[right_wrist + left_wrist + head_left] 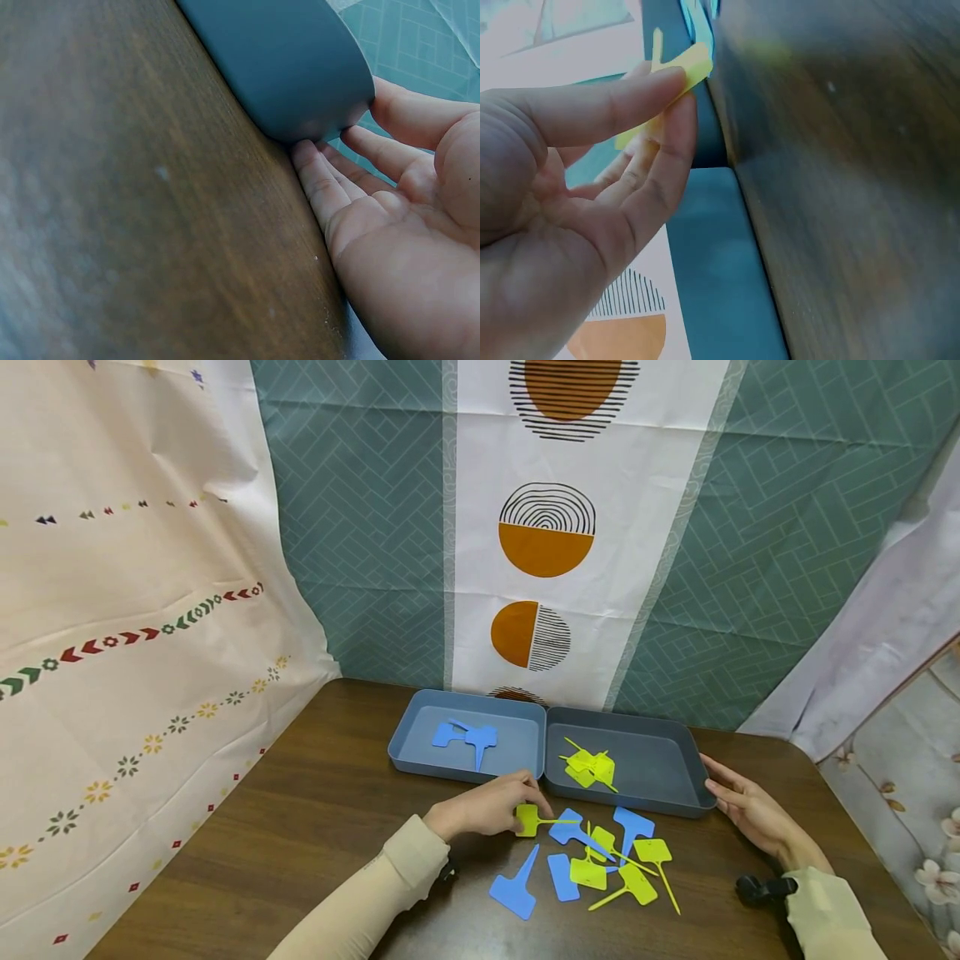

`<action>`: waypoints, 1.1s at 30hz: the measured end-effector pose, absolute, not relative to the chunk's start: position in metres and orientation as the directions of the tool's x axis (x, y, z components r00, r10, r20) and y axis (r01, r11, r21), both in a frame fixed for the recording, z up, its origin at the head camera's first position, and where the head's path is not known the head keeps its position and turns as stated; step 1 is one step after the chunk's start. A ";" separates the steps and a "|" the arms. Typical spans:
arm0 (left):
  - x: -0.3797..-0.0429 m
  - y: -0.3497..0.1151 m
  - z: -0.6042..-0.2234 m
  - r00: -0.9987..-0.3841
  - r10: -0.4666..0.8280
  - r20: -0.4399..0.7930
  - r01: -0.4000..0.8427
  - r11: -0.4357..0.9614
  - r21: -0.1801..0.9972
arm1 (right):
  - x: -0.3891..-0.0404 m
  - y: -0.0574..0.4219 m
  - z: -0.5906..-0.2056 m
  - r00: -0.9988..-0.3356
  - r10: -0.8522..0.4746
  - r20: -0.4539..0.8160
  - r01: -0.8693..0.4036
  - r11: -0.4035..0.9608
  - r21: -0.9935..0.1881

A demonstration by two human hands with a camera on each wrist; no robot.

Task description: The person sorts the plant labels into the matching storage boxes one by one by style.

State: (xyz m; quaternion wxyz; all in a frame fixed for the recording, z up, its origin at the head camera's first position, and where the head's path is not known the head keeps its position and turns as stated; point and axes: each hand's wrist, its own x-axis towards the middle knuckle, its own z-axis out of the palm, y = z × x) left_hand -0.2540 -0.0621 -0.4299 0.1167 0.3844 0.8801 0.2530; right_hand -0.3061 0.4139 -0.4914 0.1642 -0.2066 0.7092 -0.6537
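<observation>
A yellow T-shaped plant label [527,820] is pinched between the thumb and fingers of my left hand [491,806], just in front of where two trays meet. The left wrist view shows thumb and index finger on the label [697,66]. My right hand [757,818] touches the right end of the dark grey tray [652,768], its fingertips against the outer corner in the right wrist view. Several yellow labels lie in a small pile [592,768] in that tray's left part. Blue labels [481,737] lie in the blue-grey tray [412,743] on the left.
Loose yellow labels [588,874] and blue labels [513,893] lie scattered and partly overlapping on the brown wooden table [300,827] in front of the dark tray. Behind the trays hangs a patterned curtain [360,527]; a cream cloth [150,610] hangs at the left.
</observation>
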 end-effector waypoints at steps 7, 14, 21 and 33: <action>-0.257 -0.065 -0.429 -0.673 0.740 0.006 0.583 0.526 0.619 | -0.305 0.414 -0.491 -0.861 -0.508 0.036 -0.076 0.058 -0.995; -0.259 -0.065 -0.428 -0.702 0.711 0.037 0.550 0.509 0.662 | -0.305 0.414 -0.491 -0.862 -0.505 0.026 -0.074 0.074 -0.995; -0.260 -0.065 -0.425 -0.738 0.668 0.095 0.522 0.476 0.708 | -0.306 0.414 -0.491 -0.864 -0.502 0.029 -0.073 0.068 -0.995; -0.261 -0.063 -0.419 -0.751 0.639 0.166 0.527 0.428 0.735 | -0.305 0.413 -0.490 -0.860 -0.508 0.049 -0.080 0.039 -0.996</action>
